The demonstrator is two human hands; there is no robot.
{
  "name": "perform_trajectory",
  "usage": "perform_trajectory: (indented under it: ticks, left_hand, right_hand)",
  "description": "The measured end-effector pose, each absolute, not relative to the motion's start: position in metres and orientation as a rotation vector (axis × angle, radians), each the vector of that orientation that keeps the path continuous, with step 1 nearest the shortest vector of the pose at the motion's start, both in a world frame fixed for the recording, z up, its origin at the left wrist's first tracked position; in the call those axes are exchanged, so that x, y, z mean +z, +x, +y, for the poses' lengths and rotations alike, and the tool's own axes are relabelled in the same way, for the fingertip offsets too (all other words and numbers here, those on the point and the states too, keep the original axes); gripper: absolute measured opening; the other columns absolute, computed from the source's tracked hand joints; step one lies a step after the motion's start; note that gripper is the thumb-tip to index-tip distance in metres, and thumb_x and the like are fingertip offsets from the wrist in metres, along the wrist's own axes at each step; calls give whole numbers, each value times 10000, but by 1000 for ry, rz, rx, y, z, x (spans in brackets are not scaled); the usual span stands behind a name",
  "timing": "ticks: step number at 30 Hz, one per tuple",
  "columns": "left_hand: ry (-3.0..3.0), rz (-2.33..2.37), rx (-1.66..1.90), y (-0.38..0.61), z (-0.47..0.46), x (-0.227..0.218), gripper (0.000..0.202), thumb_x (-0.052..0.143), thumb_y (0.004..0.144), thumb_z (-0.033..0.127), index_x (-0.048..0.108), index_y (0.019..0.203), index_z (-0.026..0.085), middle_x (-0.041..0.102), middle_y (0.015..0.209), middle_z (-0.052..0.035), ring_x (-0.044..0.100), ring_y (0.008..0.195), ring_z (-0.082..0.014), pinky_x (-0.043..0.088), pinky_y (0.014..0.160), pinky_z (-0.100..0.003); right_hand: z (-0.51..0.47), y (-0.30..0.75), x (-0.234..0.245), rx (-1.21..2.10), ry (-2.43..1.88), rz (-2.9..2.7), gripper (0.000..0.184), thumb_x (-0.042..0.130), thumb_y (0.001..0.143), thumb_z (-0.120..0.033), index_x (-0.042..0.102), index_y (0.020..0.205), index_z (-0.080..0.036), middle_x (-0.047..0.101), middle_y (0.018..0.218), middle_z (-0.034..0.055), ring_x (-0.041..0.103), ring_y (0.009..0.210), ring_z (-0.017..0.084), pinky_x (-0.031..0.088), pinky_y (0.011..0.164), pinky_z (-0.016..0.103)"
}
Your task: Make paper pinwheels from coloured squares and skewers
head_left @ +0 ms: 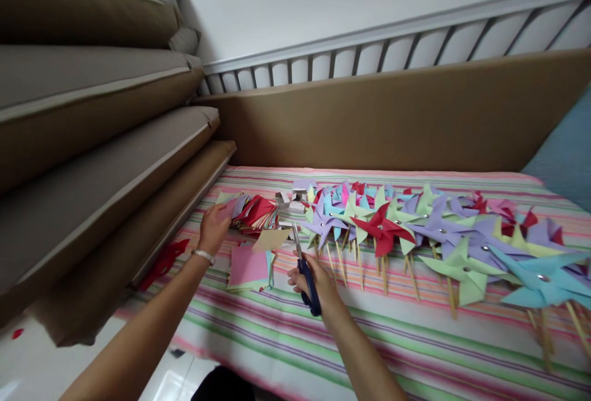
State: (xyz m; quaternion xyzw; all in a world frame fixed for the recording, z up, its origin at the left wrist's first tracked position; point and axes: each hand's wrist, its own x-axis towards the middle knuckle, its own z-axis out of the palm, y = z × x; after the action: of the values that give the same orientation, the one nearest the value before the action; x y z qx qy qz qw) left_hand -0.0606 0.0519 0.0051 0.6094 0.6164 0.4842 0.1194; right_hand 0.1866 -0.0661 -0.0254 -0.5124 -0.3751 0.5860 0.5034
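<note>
My right hand (322,281) grips a pair of scissors (308,287) by its dark blue handles, with the metal blades pointing away from me. My left hand (215,228) is at the left end of a pile of coloured paper, its fingers closed on a pink paper piece (226,210). Beside it lies a fanned stack of red and mixed-colour papers (258,211). Closer to me rests a stack of square sheets, a pink sheet (249,265) on top. A pale yellow sheet (272,239) lies between that stack and the scissors' blades.
Many finished paper pinwheels (381,228) on wooden sticks cover the right side of the striped cloth (295,342). Small open boxes (293,199) stand behind the papers. Stacked cushions (111,173) rise at left, and a brown padded board (383,117) lines the back. Red scraps (166,260) lie by the cushions.
</note>
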Motion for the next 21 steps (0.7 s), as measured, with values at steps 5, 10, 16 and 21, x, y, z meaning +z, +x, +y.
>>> perform_trajectory:
  ticks: [5, 10, 16, 21]
  left_hand:
    - [2124, 1396, 1259, -17, -5, -5, 447, 680, 653, 283, 584, 1084, 212, 582, 1160, -88, 493, 1109, -240, 355, 964, -420]
    - [1527, 1474, 1185, 13, 12, -23, 267, 690, 592, 306, 655, 800, 142, 676, 867, -80, 598, 892, -254, 455, 806, -391]
    - [1277, 1453, 971, -16, 4, -11, 360, 613, 662, 383, 654, 896, 112, 697, 829, -106, 644, 758, -223, 500, 654, -329]
    - [1153, 1592, 758, -47, -16, -20, 247, 690, 567, 307, 643, 707, 109, 679, 645, -114, 645, 624, -251, 495, 534, -344]
  right_hand:
    - [-66, 185, -27, 1431, -1178, -917, 511, 629, 575, -262, 526, 1064, -154, 614, 638, -10, 620, 574, 158, 471, 512, 254]
    - [-69, 185, -27, 1409, -1194, -947, 498, 606, 585, -254, 527, 1066, -154, 619, 627, -10, 631, 584, 167, 475, 512, 254]
    - [-69, 193, -24, 1373, -1185, -970, 510, 603, 599, -240, 519, 1094, -151, 625, 663, 4, 637, 602, 171, 490, 533, 269]
    - [-70, 191, -27, 1361, -1198, -1014, 520, 594, 643, -283, 490, 1131, -138, 635, 694, 26, 636, 616, 175, 499, 554, 287]
